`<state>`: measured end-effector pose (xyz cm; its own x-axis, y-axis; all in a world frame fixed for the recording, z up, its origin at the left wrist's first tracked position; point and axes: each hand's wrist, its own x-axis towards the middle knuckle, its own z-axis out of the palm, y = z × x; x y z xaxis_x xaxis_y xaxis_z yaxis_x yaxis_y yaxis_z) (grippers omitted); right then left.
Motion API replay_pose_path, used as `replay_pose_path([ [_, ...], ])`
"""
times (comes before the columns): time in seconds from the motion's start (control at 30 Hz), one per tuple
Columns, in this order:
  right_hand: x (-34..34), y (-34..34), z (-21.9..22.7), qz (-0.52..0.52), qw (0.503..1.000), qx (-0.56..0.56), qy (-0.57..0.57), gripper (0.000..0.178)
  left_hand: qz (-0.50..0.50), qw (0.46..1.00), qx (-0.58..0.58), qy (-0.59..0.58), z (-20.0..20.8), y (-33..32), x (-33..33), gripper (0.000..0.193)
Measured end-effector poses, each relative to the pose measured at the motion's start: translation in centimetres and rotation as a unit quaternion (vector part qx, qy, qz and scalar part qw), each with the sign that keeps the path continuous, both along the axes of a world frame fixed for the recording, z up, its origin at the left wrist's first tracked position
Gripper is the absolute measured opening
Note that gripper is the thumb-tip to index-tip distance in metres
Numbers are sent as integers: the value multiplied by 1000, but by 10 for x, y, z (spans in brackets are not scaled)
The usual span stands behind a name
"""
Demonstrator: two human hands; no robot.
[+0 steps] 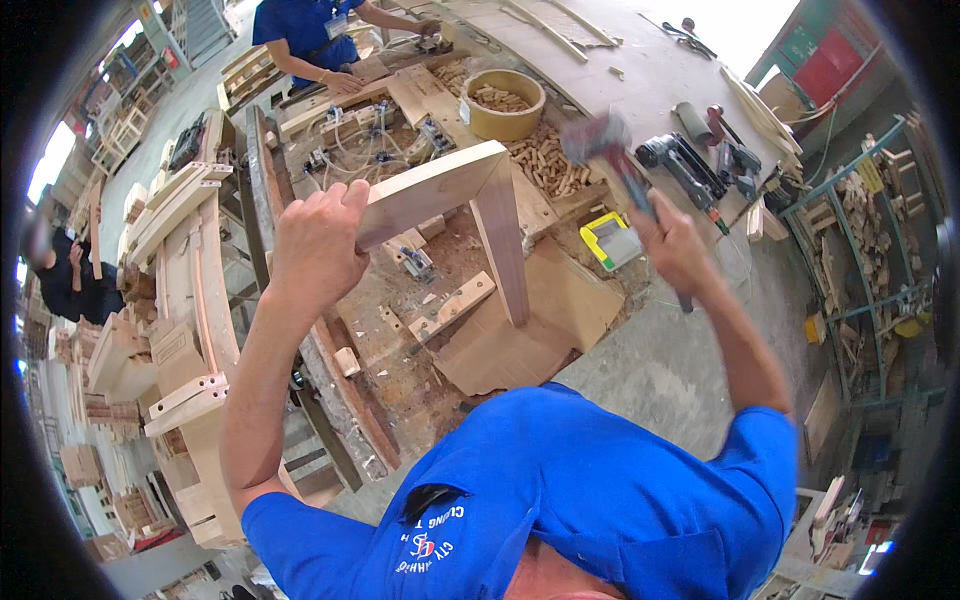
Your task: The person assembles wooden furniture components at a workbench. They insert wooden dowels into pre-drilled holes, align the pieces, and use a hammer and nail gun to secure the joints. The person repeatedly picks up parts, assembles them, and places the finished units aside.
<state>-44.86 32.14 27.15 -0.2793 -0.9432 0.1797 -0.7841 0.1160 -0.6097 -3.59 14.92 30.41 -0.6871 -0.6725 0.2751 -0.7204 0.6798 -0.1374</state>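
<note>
My left hand (320, 235) is wrapped round one end of an L-shaped wooden frame piece (425, 192). Its second leg slants down from the mitred corner and its foot stands on a flat sheet of cardboard (480, 355) on the bench. In my right hand (672, 240) is a hammer (625, 170), gripped by its handle and raised to the right of the corner, apart from the wood. The hammer's head is smeared by motion. A short wooden strip with holes (455, 308) lies on the bench under the frame piece.
A yellow round tub (507, 118) holds wooden dowels, with loose dowels (552, 160) heaped beside it. Nail guns (685, 165) lie at the right, near a yellow-edged box (611, 241). A co-worker (310, 45) in blue works across the bench. Stacked wooden parts (180, 240) stand on the left.
</note>
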Motion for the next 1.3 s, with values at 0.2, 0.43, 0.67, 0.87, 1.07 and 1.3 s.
replay_pose_path([
  [0.2, -20, 3, -208, -170, 975, 136, 50, 35, -39, 998, 26, 32, 25, -20, 1, 57],
  [0.43, -3, -44, -230, 13, 995, 53, 79, 55, -101, 986, 77, -105, 86, -50, -40, 67],
  [0.67, 114, -95, -169, 225, 788, 87, -566, 39, -192, 967, -24, -165, 56, -93, -86, 68],
  [0.87, 132, -113, -208, 0, 692, 94, -716, 35, -38, 996, -58, 57, -36, -84, -60, 72],
  [1.07, 142, -143, -260, -139, 600, 148, -774, 41, 54, 931, 331, -144, -172, -16, -7, 66],
  [1.3, 117, -151, -293, -158, 572, 253, -764, 45, 21, 963, 253, -88, -224, -23, -8, 43],
])
